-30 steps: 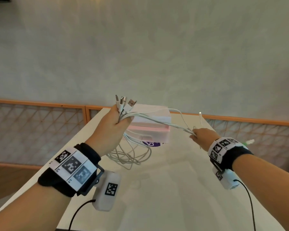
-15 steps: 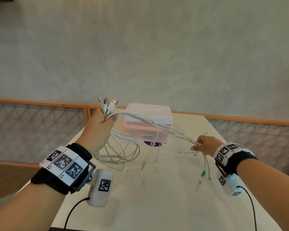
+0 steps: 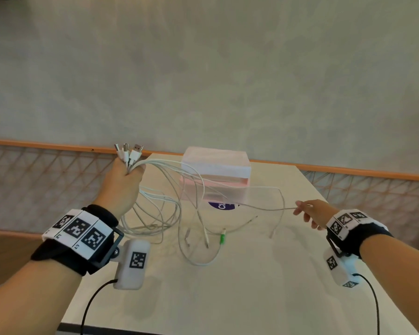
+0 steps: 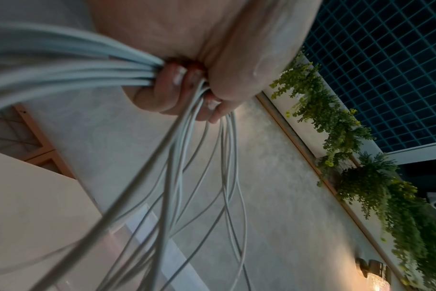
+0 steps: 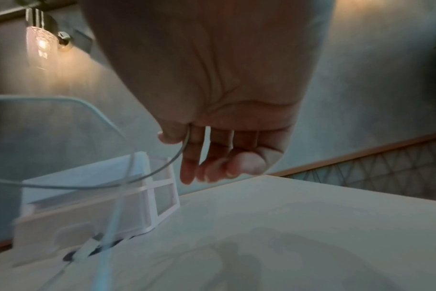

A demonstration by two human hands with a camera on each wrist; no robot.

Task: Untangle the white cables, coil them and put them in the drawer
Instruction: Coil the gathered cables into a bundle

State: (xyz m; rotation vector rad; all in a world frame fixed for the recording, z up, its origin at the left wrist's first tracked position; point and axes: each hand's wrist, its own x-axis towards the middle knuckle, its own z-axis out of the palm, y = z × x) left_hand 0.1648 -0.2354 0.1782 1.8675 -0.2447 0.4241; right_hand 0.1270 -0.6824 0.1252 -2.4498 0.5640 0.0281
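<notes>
- The left hand, left of centre in the head view, is fisted round a bundle of white cables; their plug ends stick up out of the top of the fist.
- In the left wrist view the fingers curl tightly over the strands, which fan downward and to the left of the frame.
- Below that fist, loops of cable hang down and lie on the pale surface.
- The right hand, at the right of the head view, pinches a single white cable between thumb and forefinger; the other fingers hang loosely, slightly bent.
- That strand runs leftward through the air from the pinch toward the bundle.
- Several loose ends dangle onto the surface at frame centre, one with a green plug.
- The drawer unit, white with a pink band, stands at the far middle of the surface behind the cables; its translucent drawer looks pulled forward.
- A purple round label shows at its front.
</notes>
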